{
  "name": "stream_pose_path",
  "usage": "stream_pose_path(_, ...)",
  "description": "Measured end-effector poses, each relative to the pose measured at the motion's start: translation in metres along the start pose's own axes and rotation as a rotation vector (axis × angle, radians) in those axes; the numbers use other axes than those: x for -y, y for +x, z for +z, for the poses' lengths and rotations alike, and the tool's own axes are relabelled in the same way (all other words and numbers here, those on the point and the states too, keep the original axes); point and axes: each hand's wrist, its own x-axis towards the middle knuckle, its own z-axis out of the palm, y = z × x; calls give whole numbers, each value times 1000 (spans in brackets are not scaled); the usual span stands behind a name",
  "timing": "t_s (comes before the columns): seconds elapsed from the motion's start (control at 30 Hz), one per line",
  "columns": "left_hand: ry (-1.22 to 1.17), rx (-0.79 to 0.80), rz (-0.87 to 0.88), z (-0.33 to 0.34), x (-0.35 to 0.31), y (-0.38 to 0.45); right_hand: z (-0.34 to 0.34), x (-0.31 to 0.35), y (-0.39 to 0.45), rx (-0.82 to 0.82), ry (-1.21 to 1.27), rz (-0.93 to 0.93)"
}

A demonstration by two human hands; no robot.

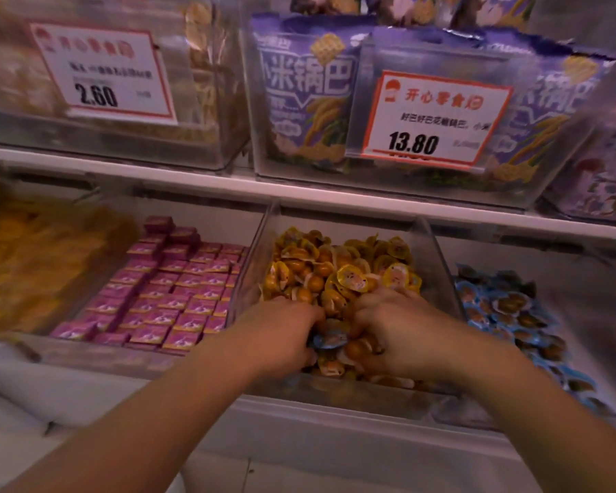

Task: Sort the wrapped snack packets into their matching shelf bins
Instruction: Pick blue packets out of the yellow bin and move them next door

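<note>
We have both hands down in the clear bin (438, 265) of yellow-wrapped packets (338, 275) on the lower shelf. Our left hand (281, 330) has its fingers curled, and a blue-wrapped packet (329, 340) sits right at those fingertips, among the yellow ones; it looks pinched between thumb and fingers, though the blur and the crowding make the grip hard to confirm. Our right hand (399, 330) lies just to the right of that blue packet, fingers bent down into the yellow heap and partly buried, so we cannot tell whether they hold anything. The two hands are close together, nearly touching at the knuckles.

Beyond the right hand's outer side lies the bin of blue packets (512, 311). Beyond the left hand's outer side is a tray of pink boxed snacks (178, 290). Above the fingers, on the upper shelf, stand purple bags (299, 87) behind a price card (434, 119) reading 13.80.
</note>
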Motion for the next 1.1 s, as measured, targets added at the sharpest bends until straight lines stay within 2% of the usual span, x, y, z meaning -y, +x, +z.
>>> stream_pose_path(0.2, -54, -38, 35, 2, -2, 6, -9, 0, -18, 130, -59, 81)
stream_pose_path(0.37, -107, 32, 60, 1, -3, 6, -21, 0, -23, 199, -51, 146)
stream_pose_path(0.43, -179, 47, 56, 1, -4, 7, -25, 1, -20, 132, 8, 184)
stream_pose_path(0.5, -191, 28, 52, 0, -6, 7, -22, 1, -11, -106, 57, 171)
stream_pose_path(0.57, -100, -32, 54, -2, -6, 5, -13, 5, 0, -251, 139, 126)
stream_pose_path(0.63, 7, -164, 15, -7, -2, 2, 0, 8, 9, -176, 173, 76)
stream_pose_path(0.7, 31, -297, -21, -12, 2, -2, 16, 6, 15, -49, 104, 39)
stream_pose_path(0.73, 41, -314, -20, -13, 2, -3, 23, 2, 17, -12, 64, 36)
stream_pose_path(0.87, 144, -158, 20, -8, -1, -4, 32, -7, 20, 49, 54, 72)
stream_pose_path(1.0, 184, 1, 38, -7, 0, 0, 28, -7, 23, 39, 95, 57)
stream_pose_path(1.1, 190, 52, 12, -4, -4, 4, 23, -4, 24, 21, 107, 83)
